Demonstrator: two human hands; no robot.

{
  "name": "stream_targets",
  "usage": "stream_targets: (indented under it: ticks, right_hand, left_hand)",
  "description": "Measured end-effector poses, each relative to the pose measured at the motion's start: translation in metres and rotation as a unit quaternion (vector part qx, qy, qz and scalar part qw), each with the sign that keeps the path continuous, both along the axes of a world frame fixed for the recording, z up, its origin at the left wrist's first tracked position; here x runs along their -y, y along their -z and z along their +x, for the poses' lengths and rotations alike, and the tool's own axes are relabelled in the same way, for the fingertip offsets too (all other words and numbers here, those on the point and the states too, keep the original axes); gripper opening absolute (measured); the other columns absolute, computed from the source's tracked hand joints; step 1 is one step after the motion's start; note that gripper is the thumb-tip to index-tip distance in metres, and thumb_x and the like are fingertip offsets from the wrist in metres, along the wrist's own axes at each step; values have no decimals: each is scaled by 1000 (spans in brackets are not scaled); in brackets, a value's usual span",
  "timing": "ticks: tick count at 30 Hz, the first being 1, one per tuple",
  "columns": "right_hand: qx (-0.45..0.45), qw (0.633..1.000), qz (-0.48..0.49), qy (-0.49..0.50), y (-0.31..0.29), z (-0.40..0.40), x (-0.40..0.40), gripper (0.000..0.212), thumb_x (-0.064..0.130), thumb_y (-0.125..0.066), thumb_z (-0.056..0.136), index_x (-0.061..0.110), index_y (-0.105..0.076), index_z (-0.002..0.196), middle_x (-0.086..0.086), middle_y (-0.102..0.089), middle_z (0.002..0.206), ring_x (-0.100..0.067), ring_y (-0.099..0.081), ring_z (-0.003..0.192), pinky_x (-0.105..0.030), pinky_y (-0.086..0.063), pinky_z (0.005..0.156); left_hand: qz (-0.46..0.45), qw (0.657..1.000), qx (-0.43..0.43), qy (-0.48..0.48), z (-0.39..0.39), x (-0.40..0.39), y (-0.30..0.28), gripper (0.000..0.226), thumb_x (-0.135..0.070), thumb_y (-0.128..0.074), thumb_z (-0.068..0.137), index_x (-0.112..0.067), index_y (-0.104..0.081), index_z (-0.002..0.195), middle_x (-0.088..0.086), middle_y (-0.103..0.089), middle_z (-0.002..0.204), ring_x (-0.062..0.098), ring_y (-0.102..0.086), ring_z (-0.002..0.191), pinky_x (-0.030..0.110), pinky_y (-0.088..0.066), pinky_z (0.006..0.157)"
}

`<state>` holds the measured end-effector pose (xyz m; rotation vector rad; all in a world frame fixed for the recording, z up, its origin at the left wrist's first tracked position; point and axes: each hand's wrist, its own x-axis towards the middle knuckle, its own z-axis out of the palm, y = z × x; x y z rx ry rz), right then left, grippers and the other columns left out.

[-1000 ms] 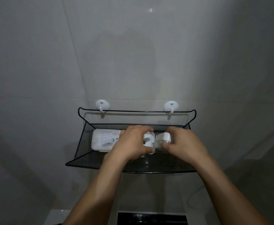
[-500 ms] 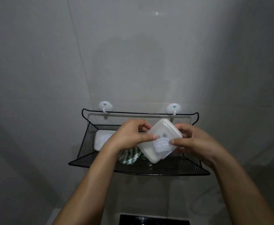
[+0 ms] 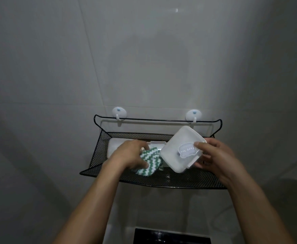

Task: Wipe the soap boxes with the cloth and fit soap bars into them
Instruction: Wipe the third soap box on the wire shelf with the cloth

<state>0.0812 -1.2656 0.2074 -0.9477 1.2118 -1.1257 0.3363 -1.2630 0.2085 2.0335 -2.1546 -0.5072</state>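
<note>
Right hand (image 3: 216, 159) grips the closed soap box (image 3: 177, 152) by its 3 o'clock edge, holding it tilted above the mesh shelf (image 3: 161, 180), its long axis running from 1 o'clock down to 7 o'clock. Left hand (image 3: 128, 155) curls round the green-and-white cloth (image 3: 149, 161) on the shelf, touching the box's 9 o'clock side. That hand looks nearer for the wipe, the box lying toward 3 o'clock from it; a second box (image 3: 114, 147) rests beyond it.
</note>
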Motion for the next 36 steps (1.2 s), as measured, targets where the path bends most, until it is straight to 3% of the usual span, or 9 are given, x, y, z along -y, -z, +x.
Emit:
stream_targets:
  ticks: [3,7,12,15,18,21,26,31,36]
  right_hand:
    - [10,1000,-12,0,3,2,1,11,9,-72,87,9,-61,91,-15,-67,89,-27,-66,79,-30,-54,50]
    - [13,999,-30,-3,8,3,2,17,13,-75,86,5,-64,96,-12,-72,87,-26,-70,79,-30,-56,53]
    - [19,998,-55,-33,10,14,2,24,13,-77,83,4,-67,103,-8,-76,82,-22,-73,74,-32,-58,56]
    - [14,996,-70,-60,7,22,2,32,18,-80,78,7,-68,106,-12,-78,91,-24,-74,80,-38,-62,65]
    - [24,993,-86,-71,3,28,1,45,26,-82,65,7,-69,104,-14,-77,91,-25,-74,75,-36,-61,61]
    - [40,993,-93,-66,2,28,0,38,20,-81,70,6,-70,104,-16,-77,90,-24,-73,73,-36,-60,62]
    - [101,989,-94,-45,-2,27,-1,27,16,-77,74,8,-70,99,-10,-77,83,-20,-74,71,-29,-58,53]
    - [103,990,-99,-23,-2,16,3,21,14,-76,76,12,-68,95,-8,-75,82,-19,-73,70,-34,-62,57]
    - [72,989,-114,-60,-1,21,-1,47,26,-81,62,9,-69,105,-11,-77,91,-23,-75,80,-34,-61,60]
  left_hand:
    - [-22,1000,17,-14,-2,-1,1,32,-27,-79,76,-25,-72,108,0,-67,109,16,-58,92,25,-42,75]
    - [-131,987,-51,-77,6,-10,-22,14,-26,-72,82,-26,-70,95,-1,-68,93,20,-62,88,27,-39,64]
    - [-283,944,-162,-52,-5,-21,-59,10,-22,-71,83,-23,-65,92,-8,-66,95,13,-59,87,30,-44,73]
    - [-327,933,-152,6,-29,-20,-62,21,-22,-72,83,-21,-67,103,-4,-67,104,16,-60,95,32,-45,82]
    - [-311,943,-103,65,-52,-16,-49,34,-31,-66,90,-26,-67,124,-2,-65,115,21,-58,106,37,-45,90]
    - [-310,945,-77,68,-57,-12,-39,33,-40,-58,95,-33,-65,127,-7,-64,116,21,-55,105,40,-43,88]
    - [-353,929,-114,6,-53,-20,-29,37,-37,-64,92,-33,-64,129,-6,-71,113,24,-56,96,34,-40,85]
    - [-294,938,-182,-19,-33,-30,-20,28,-25,-71,87,-26,-74,116,-5,-75,108,17,-68,100,23,-44,83]
    - [-284,946,-156,-10,-34,-27,-31,32,-22,-67,89,-27,-71,121,-3,-75,109,17,-67,101,23,-43,82]
